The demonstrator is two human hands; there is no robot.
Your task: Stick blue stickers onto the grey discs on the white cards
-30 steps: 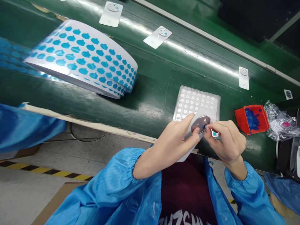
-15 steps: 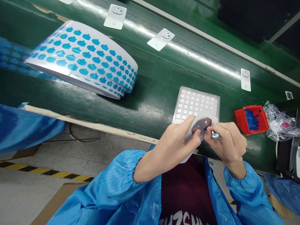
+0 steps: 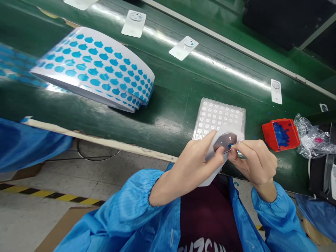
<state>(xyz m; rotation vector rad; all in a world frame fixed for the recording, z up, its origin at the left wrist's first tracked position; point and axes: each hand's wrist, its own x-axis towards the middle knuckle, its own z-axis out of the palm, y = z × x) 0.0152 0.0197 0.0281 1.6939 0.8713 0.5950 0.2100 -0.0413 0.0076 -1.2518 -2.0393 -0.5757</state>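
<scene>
My left hand [image 3: 193, 164] grips a white rounded panel [image 3: 210, 180], tilted, with its thumb on the edge of a grey oval face [image 3: 225, 141]. A small blue spot [image 3: 230, 145] shows on that face. My right hand [image 3: 254, 159] is closed, thumb and forefinger pinched right beside the blue spot; whatever lies between the fingertips is too small to make out. Behind the panel lies a clear tray [image 3: 219, 113] with rows of round white pieces, partly covered by the panel and hands.
Right of my hands sits a red bin [image 3: 269, 136] with small blue pieces, beside a crumpled clear bag [image 3: 309, 140]. A large sticker roll [image 3: 99, 66] with blue shapes stands on the left of the green surface [image 3: 170, 94]. Several white panels [image 3: 133, 29] lie along the far strip.
Both hands hold nearly the same pose, the right fingertips still at the blue spot. The panels and roll at the upper left sit slightly lower and further right in view.
</scene>
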